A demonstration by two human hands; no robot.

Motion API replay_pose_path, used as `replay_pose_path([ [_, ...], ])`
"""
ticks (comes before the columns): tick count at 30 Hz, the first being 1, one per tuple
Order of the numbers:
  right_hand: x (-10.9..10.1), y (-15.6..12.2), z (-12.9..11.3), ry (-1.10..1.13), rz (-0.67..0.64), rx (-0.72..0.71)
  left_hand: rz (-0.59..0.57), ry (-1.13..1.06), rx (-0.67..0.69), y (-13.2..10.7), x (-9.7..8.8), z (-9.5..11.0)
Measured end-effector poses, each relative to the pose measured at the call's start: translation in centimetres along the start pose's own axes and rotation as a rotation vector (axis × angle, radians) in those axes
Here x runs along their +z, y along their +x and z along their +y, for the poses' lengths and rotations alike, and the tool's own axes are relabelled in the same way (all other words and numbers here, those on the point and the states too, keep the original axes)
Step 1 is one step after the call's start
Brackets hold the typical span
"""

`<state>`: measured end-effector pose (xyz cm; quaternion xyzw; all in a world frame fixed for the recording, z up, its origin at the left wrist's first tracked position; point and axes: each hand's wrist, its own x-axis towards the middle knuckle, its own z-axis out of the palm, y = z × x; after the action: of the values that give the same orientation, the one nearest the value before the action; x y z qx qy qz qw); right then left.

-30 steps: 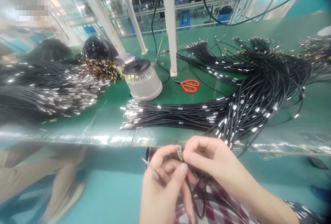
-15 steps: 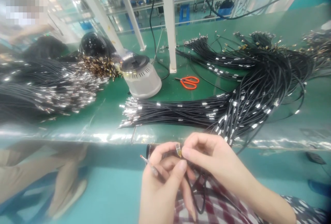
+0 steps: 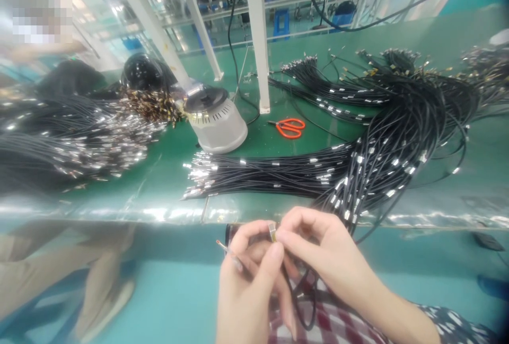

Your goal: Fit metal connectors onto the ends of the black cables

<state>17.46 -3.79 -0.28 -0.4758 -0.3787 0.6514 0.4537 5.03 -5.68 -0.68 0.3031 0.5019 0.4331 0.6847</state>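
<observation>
Just in front of the bench edge, my left hand (image 3: 254,275) is closed round a thin black cable (image 3: 309,315). The cable's stripped tip (image 3: 223,246) pokes out on the left between my fingers. At the fingertips of both hands sits a small metal connector (image 3: 272,231), silvery above and yellowish below. My right hand (image 3: 314,232) pinches at this connector with thumb and index finger. Below the hands the cable hangs in a loop over a checked cloth. How the connector joins the cable is hidden by my fingers.
On the green bench lie a bundle of black cables (image 3: 270,174), a larger heap (image 3: 413,116) at right and another pile (image 3: 79,132) at left. Orange-handled scissors (image 3: 290,128) lie near a grey-white round device (image 3: 220,126). White posts (image 3: 256,36) rise behind. A person sits at left.
Both hands hold nearly the same pose; the connector between the fingertips has turned slightly. The view has shifted a little.
</observation>
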Motion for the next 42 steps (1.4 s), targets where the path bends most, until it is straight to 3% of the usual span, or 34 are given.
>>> replay_pose_path([
  [5,0.0,0.1,0.4,0.033,-0.044,-0.026,0.081,-0.049,-0.001,0.6,-0.1,0.0],
  [8,-0.4,0.1,0.5,0.005,-0.083,-0.031,0.058,-0.092,-0.021,0.8,-0.3,-0.1],
  [13,-0.7,0.2,0.7,-0.175,0.002,-0.116,-0.029,-0.064,0.004,1.1,-1.3,-0.6],
  [17,-0.7,0.4,0.8,-0.196,0.020,-0.137,-0.062,-0.099,-0.054,1.2,-1.5,-0.7],
  [23,-0.4,0.4,0.9,-0.174,0.062,-0.164,0.019,-0.169,-0.050,1.0,-0.7,-0.3],
  [32,-0.6,1.5,0.1,0.079,-0.137,0.008,0.066,-0.096,0.025,1.0,-0.7,-0.9],
  [37,-0.7,2.1,0.5,0.128,-0.225,0.009,0.066,-0.044,0.069,1.1,-0.8,-1.0],
  [39,-0.5,2.0,0.8,0.078,-0.179,-0.054,0.054,-0.028,0.058,1.3,-0.9,-0.9],
  [42,-0.1,1.5,1.2,-0.135,0.034,-0.231,0.043,-0.037,0.022,1.5,-0.9,-0.8],
])
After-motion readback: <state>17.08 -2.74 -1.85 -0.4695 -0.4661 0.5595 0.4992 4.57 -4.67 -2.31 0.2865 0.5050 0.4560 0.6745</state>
